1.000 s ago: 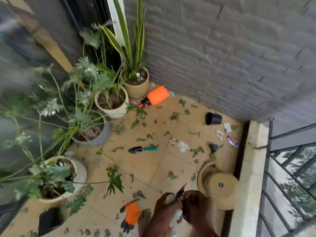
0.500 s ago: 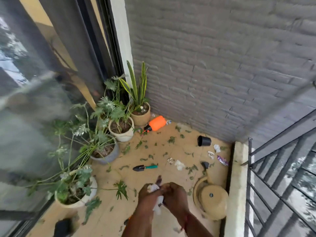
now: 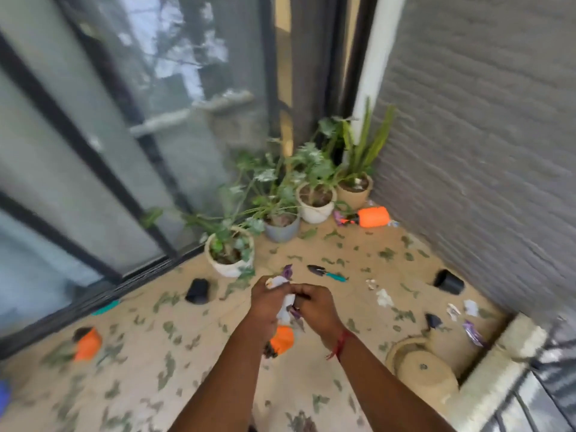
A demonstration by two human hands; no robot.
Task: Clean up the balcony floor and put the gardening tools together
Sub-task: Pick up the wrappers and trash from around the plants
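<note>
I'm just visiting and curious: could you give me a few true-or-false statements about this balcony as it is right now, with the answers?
1. The left hand and right hand together grip a bundle of white and purple litter scraps. True.
2. The trowel is held in the right hand. False: it lies flat on the floor.
3. The orange spray bottle lies on its side near the brick wall. True.
4. The floor is free of leaves. False: leaf bits are scattered across it.
</note>
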